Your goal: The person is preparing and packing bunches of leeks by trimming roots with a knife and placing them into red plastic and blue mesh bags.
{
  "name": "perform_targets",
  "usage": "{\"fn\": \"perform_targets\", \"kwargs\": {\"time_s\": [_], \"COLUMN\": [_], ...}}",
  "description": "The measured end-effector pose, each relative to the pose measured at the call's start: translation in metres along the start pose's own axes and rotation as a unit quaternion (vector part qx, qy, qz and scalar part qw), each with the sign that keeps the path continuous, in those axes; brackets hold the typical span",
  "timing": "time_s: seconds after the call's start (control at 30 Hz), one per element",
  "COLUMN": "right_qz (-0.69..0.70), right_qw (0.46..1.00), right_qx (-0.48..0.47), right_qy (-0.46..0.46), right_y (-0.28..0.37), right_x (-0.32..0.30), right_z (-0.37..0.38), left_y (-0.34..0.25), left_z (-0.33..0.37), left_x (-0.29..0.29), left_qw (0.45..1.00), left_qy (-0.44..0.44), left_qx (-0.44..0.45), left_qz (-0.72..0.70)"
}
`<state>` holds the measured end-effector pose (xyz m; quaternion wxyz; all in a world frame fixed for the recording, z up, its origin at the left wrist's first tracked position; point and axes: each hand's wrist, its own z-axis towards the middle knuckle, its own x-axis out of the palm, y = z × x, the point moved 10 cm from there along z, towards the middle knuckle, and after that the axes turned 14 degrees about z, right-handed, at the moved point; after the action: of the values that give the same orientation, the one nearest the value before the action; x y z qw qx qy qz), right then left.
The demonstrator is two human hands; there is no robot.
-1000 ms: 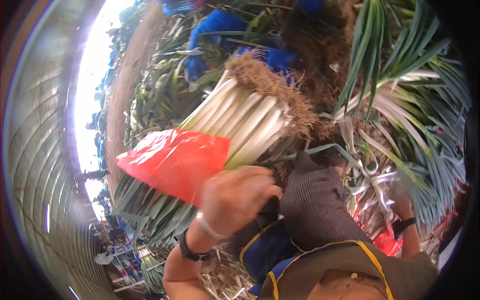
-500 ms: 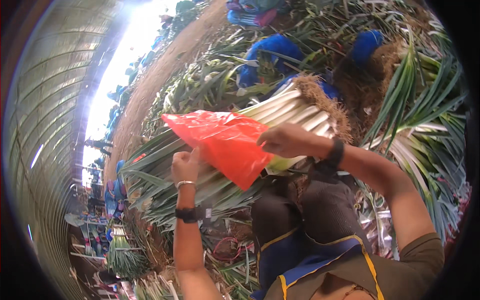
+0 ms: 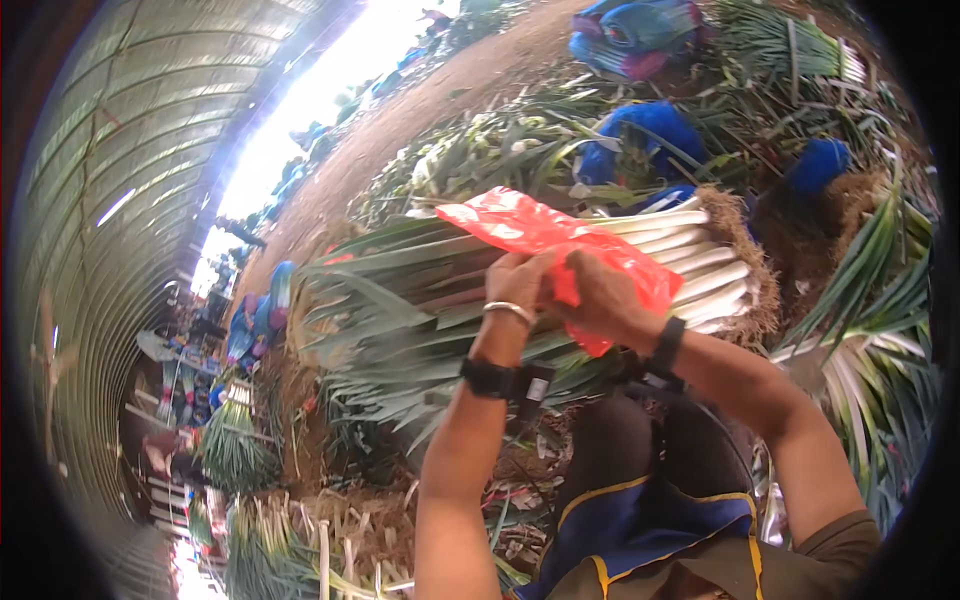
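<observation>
A thin, shiny red plastic sheet (image 3: 500,215) is bunched in the middle, one part spreading left and another right. My left hand (image 3: 515,278) pinches it with closed fingers. Right beside it, almost touching, my right hand (image 3: 605,297) is closed on the same plastic, its fingertips partly hidden. Underneath lies a large pile of leeks (image 3: 690,240), white stalks and brown roots to the right, long green leaves fanning left. Whether the plastic is a bag or a flat piece I cannot tell.
More leeks (image 3: 860,370) lie at the right, and a tied bundle (image 3: 800,50) at the far right. Blue netting (image 3: 650,140) sits among leaf scraps behind the pile. A blue and pink bundle (image 3: 640,35) lies beyond. Leek bundles (image 3: 238,440) stand at left.
My hands have come together at the middle of the red plastic sheet, which was stretched between them before and is now gathered. The view has shifted, so the leeks appear further right.
</observation>
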<state>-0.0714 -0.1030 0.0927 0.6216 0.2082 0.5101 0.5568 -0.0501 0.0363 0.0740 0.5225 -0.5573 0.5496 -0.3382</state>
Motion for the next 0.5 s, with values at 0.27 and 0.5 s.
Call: {"fn": "perform_targets", "kwargs": {"time_s": [0.27,0.5], "right_qz": [-0.008,0.009], "right_qw": [0.999,0.996], "right_qx": [-0.028,-0.039], "right_qy": [-0.033,0.08], "right_y": [-0.005,0.024], "right_x": [-0.081,-0.141], "right_z": [0.013,-0.008], "left_y": [-0.042,-0.144], "left_z": [-0.045,-0.116], "left_x": [0.051,0.062], "left_qw": [0.995,0.753], "left_qy": [0.032,-0.224], "left_qx": [0.068,0.453], "left_qz": [0.062,0.421]}}
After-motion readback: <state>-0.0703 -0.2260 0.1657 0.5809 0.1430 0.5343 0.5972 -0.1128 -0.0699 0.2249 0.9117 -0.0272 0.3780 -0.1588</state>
